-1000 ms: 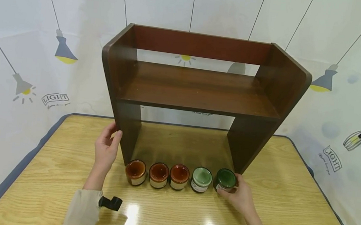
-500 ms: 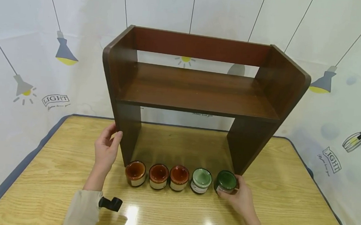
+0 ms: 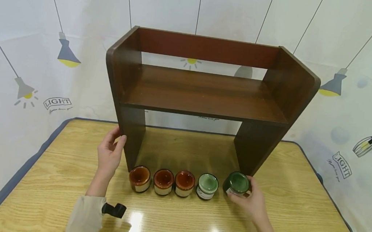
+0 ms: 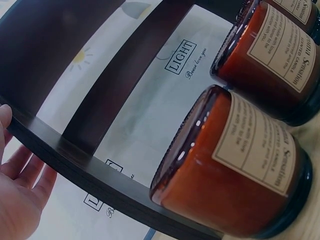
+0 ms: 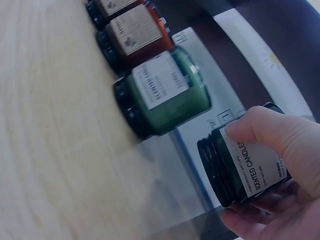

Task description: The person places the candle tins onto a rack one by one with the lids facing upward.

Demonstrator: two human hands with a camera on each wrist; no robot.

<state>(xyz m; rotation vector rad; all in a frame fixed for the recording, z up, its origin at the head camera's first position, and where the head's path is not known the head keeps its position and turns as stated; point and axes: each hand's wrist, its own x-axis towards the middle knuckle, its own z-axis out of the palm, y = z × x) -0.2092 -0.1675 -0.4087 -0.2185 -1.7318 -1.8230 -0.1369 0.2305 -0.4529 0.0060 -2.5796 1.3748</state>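
Observation:
My right hand (image 3: pixel 253 205) grips a dark green scented candle jar (image 3: pixel 237 182) at the right end of a row, thumb on its white label (image 5: pixel 252 165) and fingers round the other side. The jar leans slightly and casts a shadow on the table. Left of it stands a light green candle jar (image 3: pixel 207 186), followed by three amber ones, the leftmost amber jar (image 3: pixel 140 178) being by the shelf's left panel. My left hand (image 3: pixel 109 153) rests with loose, extended fingers against the outer side of the dark wooden shelf's left panel (image 3: pixel 131 140).
The two-level shelf stands behind the jars, its board (image 3: pixel 204 95) above the table and its right panel (image 3: pixel 255 147) close to my right hand. A light wood table (image 3: pixel 297 205) lies beneath. Behind is a white printed backdrop (image 3: pixel 85 97).
My right hand has shifted the dark green candle jar a little to the right and tipped it. The left hand and the other jars stay where they were.

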